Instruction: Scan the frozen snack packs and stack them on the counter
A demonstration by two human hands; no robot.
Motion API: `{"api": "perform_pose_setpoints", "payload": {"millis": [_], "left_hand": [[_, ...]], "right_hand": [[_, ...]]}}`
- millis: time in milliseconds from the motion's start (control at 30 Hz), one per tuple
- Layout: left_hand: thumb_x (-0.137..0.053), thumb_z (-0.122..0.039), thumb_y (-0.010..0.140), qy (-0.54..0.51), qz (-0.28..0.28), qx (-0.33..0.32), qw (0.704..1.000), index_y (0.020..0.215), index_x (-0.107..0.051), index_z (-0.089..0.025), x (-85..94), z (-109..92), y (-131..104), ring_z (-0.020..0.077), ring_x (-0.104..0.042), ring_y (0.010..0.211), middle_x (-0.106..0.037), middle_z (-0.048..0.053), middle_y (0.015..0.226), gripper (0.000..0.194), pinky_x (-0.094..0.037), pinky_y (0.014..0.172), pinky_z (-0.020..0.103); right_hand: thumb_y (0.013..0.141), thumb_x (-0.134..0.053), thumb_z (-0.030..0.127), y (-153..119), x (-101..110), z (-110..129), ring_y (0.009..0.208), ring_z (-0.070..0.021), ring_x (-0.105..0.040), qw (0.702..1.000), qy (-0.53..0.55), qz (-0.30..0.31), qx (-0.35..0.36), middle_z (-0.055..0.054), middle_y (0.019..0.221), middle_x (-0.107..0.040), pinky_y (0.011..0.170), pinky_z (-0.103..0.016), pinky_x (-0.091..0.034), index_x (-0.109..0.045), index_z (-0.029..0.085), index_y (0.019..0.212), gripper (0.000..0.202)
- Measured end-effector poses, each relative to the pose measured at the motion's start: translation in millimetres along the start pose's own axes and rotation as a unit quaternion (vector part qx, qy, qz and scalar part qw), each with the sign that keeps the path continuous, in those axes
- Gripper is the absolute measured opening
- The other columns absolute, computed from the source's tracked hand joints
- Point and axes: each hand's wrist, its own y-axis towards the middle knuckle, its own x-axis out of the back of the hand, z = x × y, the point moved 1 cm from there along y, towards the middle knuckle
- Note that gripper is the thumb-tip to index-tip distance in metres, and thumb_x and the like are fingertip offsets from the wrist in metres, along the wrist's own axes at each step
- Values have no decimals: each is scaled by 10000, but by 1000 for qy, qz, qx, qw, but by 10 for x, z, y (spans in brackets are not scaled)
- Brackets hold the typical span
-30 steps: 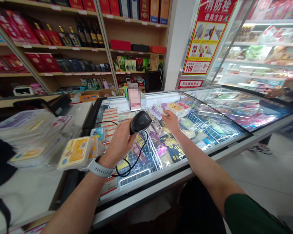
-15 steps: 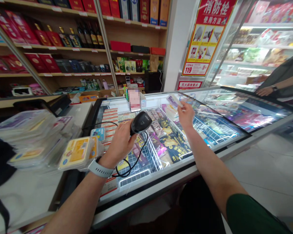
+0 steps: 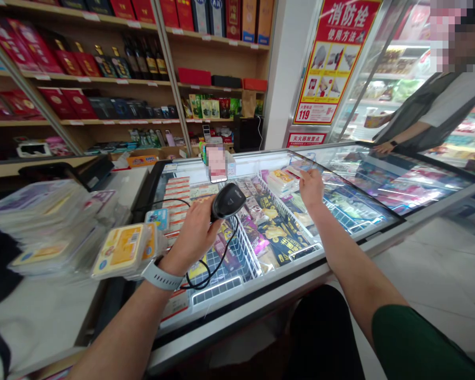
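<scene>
Nearby, counter: yellow-labelled tubs lie at its edge at 8 o'clock; a taller pile of tubs stands at 9.
Left hand: at 8 o'clock, close to centre, fingers wrapped around a black scanner; grip and place look unchanged over the last second.
Cable: black, looped between 6 and 7 o'clock, over the freezer.
Freezer: its front rim runs from 7 o'clock towards 3; bagged food fills a wire basket at 4.
Right hand: at 3 o'clock, thumb and fingers together, apparently pinching the near edge of a flat pack.
Flat pack: a second ago beside the scanner, now well apart from it, at a stack of packs towards 3 o'clock. That suggests it is being laid with the others; whether it touches them I cannot tell.
Phone: upright at 10 o'clock, screen blurred.
Other person: at 2 o'clock, now further into view, one hand on the freezer's far part.
Shelves: beyond, at 11 o'clock, boxes and bottles.
</scene>
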Motion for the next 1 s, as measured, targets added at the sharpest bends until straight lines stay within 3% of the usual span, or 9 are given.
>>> {"api": "perform_pose_setpoints", "payload": {"millis": [367, 533, 1000], "left_hand": [[-529, -215, 918, -3, 1, 4, 1000, 1395, -437, -156, 16, -10, 5, 331, -560, 1268, -624, 170, 1312, 489, -433, 1084, 550], [-528, -219, 917, -1, 5, 8, 1000, 1397, -432, -152, 11, 1, -2, 331, -558, 1266, -615, 175, 1320, 495, -425, 1090, 549], [-548, -214, 911, -2, 9, 12, 1000, 1410, -420, -165, 12, -3, -7, 330, -561, 1254, -614, 166, 1321, 517, -433, 1077, 551]], "right_hand": [[836, -472, 131, -6, -109, -2, 1034, -261, -526, 997, 57, 2, 45, -113, 1061, -588, 984, -430, -470, -700, 173, 1110, 359], [851, -460, 137, -42, -74, 27, 1081, -287, -540, 998, 40, 13, 43, -163, 1132, -590, 1008, -457, -462, -668, 112, 1208, 414], [869, -462, 180, -129, 29, 22, 1147, -296, -554, 999, 29, -10, 23, -185, 1214, -584, 987, -446, -479, -647, 125, 1237, 416]]}}
